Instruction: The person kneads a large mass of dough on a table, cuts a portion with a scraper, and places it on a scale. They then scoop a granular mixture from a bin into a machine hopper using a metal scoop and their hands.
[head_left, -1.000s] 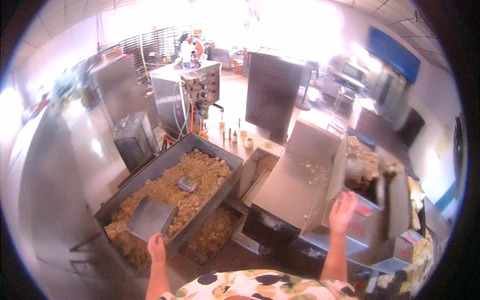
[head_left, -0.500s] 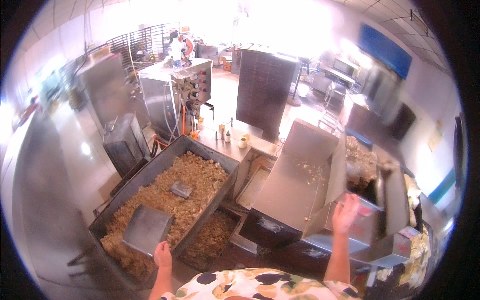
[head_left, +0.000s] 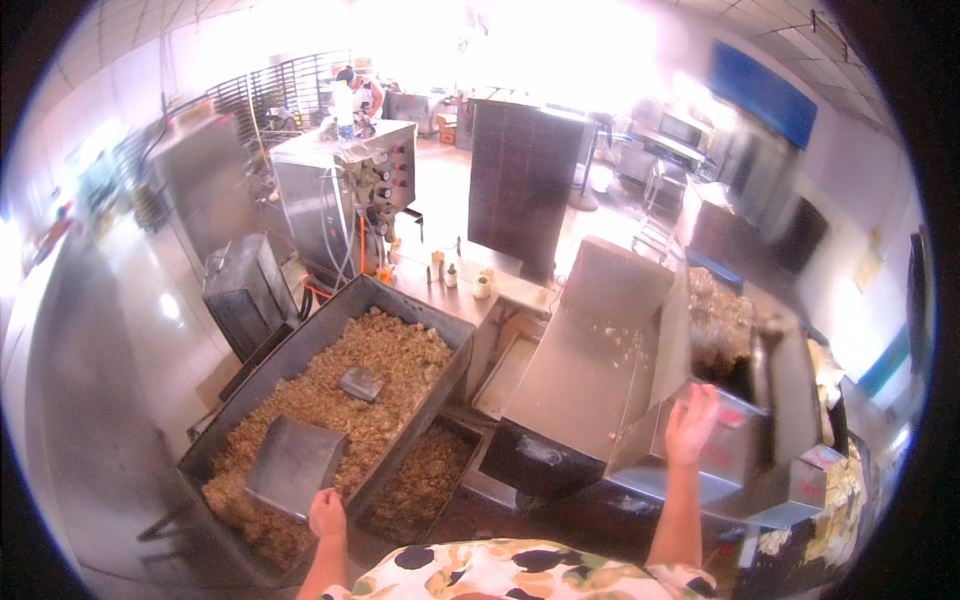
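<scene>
My left hand (head_left: 327, 512) is closed at the near corner of a flat grey metal scoop (head_left: 296, 462); its grip is partly hidden. The scoop lies over a heap of brown crumbly food (head_left: 385, 345) in a large metal bin (head_left: 430, 395). A smaller metal piece (head_left: 361, 384) rests on the same heap. On the right, my right hand (head_left: 690, 425) is open, fingers stretched up beside a metal box (head_left: 722, 450) with red marks. Whether it touches the box I cannot tell. Just left of it stands a sloping metal trough (head_left: 585, 370) with a few crumbs inside.
A lower tray (head_left: 425, 470) of crumbs sits beside the bin. Behind are a control cabinet (head_left: 330, 185) with knobs and hoses, small bottles (head_left: 452, 275) on a counter, and a tall dark panel (head_left: 525, 180). Another person (head_left: 368, 97) is far back. More brown food (head_left: 718, 310) is at right.
The view has shifted slightly. Both hands and the scoop stay nearly where they were.
</scene>
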